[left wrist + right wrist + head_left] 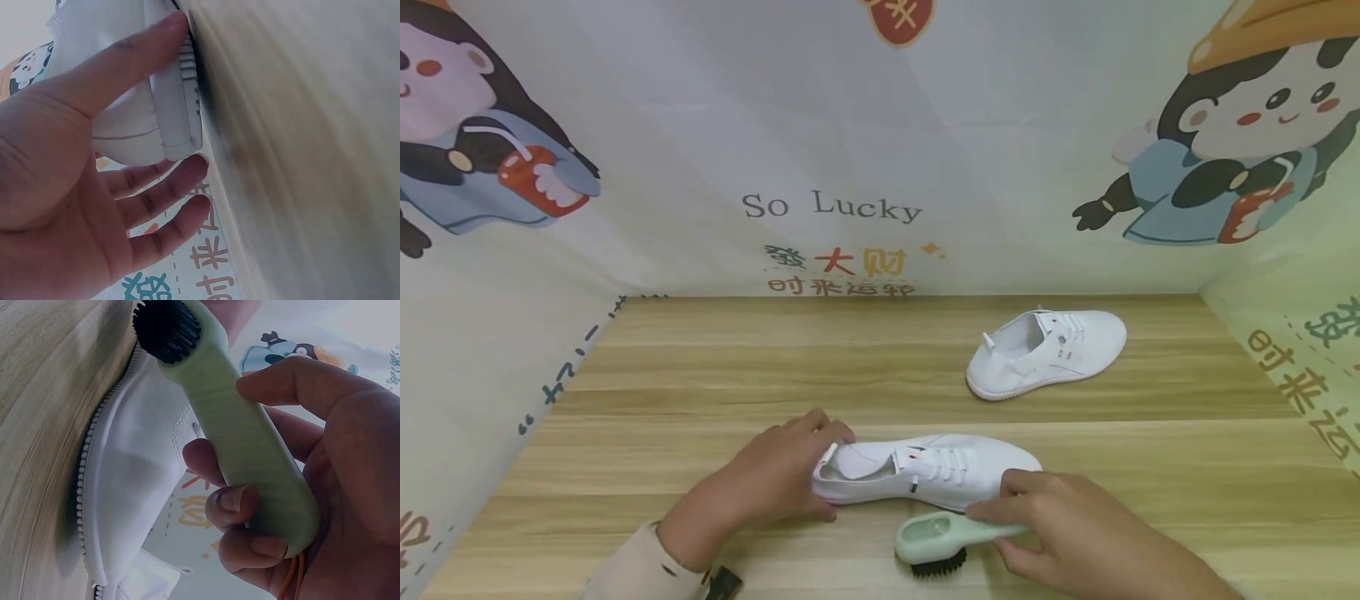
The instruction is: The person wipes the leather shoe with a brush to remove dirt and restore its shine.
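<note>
Head view, brush [931, 540]: likely light; right grip [1067, 521] clasps handle [253, 444].
Near shoe [988, 467]: likely soft (heel [125, 122] firmer); left grip [786, 467] pinches heel.

Near wht shoe [931, 468] upright, toe R; grn brush [947, 535] beside, bristles dn

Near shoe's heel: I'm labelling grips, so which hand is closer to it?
Left. The left hand is at the near shoe's heel, thumb and fingers on either side; the right hand is by the toe end, gripping the green brush.
</note>
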`<state>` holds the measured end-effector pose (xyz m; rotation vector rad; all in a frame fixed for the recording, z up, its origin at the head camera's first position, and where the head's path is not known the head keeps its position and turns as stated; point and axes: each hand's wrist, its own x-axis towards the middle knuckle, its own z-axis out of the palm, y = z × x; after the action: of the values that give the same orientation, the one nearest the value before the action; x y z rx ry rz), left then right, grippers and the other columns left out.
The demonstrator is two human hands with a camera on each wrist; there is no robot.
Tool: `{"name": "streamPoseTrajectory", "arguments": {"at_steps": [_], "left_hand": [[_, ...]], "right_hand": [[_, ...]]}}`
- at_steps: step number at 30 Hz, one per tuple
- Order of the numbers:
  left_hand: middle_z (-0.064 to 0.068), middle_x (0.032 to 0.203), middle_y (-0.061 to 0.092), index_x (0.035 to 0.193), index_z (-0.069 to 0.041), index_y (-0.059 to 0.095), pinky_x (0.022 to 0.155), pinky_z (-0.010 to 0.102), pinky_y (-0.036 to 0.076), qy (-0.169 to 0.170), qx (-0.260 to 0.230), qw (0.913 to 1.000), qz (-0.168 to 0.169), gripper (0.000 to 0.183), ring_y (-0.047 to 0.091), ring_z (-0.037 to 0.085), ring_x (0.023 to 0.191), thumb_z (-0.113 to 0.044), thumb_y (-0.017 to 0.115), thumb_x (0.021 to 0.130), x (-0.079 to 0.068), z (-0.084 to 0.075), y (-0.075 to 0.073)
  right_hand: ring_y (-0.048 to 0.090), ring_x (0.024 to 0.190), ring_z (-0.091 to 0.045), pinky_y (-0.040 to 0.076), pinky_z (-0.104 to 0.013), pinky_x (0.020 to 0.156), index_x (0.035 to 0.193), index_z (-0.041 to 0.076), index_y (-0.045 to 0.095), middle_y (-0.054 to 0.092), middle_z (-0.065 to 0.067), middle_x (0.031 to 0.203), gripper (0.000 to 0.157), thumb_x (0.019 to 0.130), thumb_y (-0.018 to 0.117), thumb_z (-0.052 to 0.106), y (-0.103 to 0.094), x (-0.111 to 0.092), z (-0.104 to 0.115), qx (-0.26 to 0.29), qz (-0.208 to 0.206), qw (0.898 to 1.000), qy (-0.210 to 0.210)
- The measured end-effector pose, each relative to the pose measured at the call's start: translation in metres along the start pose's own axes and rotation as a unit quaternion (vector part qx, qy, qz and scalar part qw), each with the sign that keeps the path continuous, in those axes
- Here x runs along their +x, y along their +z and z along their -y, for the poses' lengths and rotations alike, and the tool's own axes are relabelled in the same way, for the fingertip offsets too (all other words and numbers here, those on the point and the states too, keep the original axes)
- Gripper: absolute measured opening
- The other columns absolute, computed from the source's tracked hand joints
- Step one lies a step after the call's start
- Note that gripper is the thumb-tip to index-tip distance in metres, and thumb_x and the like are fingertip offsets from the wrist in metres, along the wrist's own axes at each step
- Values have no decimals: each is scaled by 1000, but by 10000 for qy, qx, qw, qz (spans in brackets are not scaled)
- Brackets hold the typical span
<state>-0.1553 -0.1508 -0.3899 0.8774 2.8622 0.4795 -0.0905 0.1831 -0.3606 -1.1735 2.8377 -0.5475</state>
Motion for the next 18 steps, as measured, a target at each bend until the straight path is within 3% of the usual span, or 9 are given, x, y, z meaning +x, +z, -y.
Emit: {"name": "streamPoseTrajectory", "arguments": {"at_steps": [10, 18], "left_hand": [[-3, 115, 66, 120, -15, 65, 95, 42, 50, 350, 110, 9993, -83, 72, 63, 18, 106, -40, 94, 59, 0, 3, -3], [-3, 97, 70, 139, -23, 40, 72, 28, 50, 97, -421, 9990, 121, 93, 59, 6, 77, -39, 93, 64, -2, 7, -8]], "right_hand": [[42, 67, 5, 43, -17, 60, 113, 25, 76, 62, 11, 92, 29, 84, 73, 20, -1, 2, 1, -24, -41, 10000, -44], [40, 67, 7, 41, -14, 59, 115, 24, 76, 59, 13, 91, 32, 83, 74, 19, -2, 0, -1, -90, -289, 9994, -138]]}}
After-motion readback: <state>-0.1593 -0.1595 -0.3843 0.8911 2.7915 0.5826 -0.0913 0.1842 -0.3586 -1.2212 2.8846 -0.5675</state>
